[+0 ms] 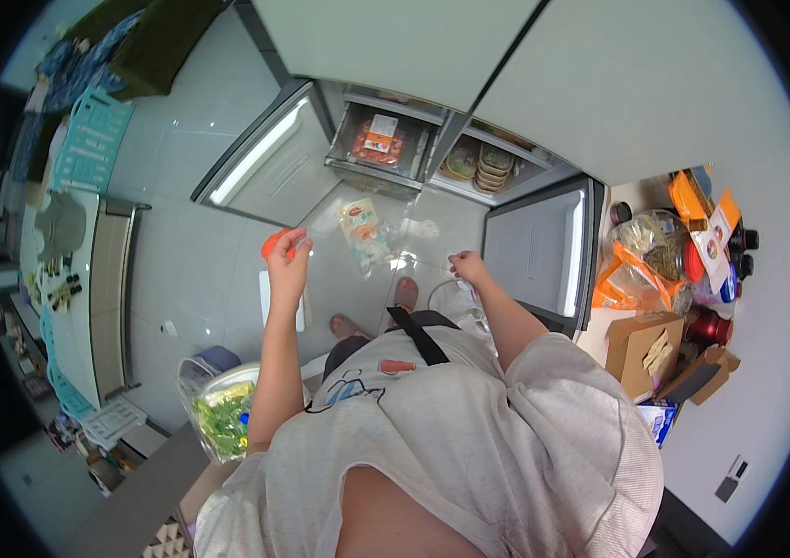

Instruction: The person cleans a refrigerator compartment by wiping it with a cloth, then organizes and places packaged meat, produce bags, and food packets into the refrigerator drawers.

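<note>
My left hand is raised over the floor beside the left freezer door, its fingers bent over or next to an orange object; whether it grips this is unclear. My right hand, fingers curled, is near the right door, just above a clear-white plastic bag; a hold on the bag cannot be made out. Ahead, a pulled-out freezer drawer holds a labelled pack of reddish food. Stacked food containers fill part of the right compartment. A printed food package lies on the floor.
The left and right freezer doors stand open. A white flat item lies below my left hand. Leafy greens in a plastic bag are at my left. Jars, packets and a cardboard box crowd the right-hand surface. My feet are close ahead.
</note>
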